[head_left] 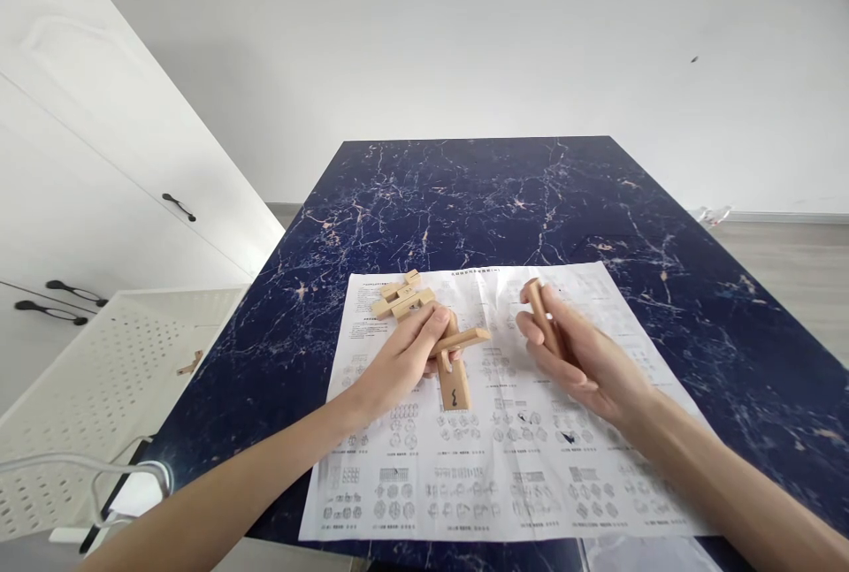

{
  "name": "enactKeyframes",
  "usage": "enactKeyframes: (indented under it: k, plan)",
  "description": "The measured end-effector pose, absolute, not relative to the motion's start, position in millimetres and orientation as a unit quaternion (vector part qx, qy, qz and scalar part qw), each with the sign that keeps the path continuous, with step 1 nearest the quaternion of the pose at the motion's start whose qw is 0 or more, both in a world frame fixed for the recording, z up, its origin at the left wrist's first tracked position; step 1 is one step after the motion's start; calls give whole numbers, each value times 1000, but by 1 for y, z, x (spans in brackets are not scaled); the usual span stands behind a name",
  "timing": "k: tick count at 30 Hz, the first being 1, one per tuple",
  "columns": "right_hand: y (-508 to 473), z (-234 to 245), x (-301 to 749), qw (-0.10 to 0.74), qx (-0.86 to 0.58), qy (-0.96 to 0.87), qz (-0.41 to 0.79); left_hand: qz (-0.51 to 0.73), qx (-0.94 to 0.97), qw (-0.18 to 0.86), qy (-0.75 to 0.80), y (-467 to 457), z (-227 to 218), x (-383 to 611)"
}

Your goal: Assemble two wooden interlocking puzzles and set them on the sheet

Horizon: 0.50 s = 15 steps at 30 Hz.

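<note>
Left hand (404,360) sits over the sheet (517,466), centre-left, with fingers and thumb pinched round a cross (455,391) of two pale wooden bars. One bar is flat and square-cut, with a dark squiggle near its lower end, which rests on the sheet. The second, thinner bar runs across it and sticks out toward the sheet's middle. Right hand (584,360) is over the sheet's right half, fingers curled shut round a single smooth bar (539,307), whose end pokes out above the fingertips. It is near the cross but not touching it. A pile (402,296) of notched blocks of the same wood lies on the sheet's upper left corner, just beyond the left hand. The sheet is white paper, creased down the middle and printed with rows of small diagrams. It lies flat on a glossy navy marble-look table (478,201) with pale veins. Left of the sheet, off the table, stands a white perforated crate (99,377) with one small wood piece (190,365) inside.
</note>
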State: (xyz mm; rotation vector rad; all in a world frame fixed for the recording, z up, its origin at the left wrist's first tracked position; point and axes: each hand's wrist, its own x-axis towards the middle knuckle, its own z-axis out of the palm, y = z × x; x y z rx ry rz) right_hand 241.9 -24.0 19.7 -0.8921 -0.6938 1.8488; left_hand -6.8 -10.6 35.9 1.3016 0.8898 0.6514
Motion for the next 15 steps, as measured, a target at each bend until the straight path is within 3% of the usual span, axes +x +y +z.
enactKeyframes:
  k: [15]
  plan:
    - [-33,21,235,373,-320,-420,763,278,597,617,431,-13,42,-3]
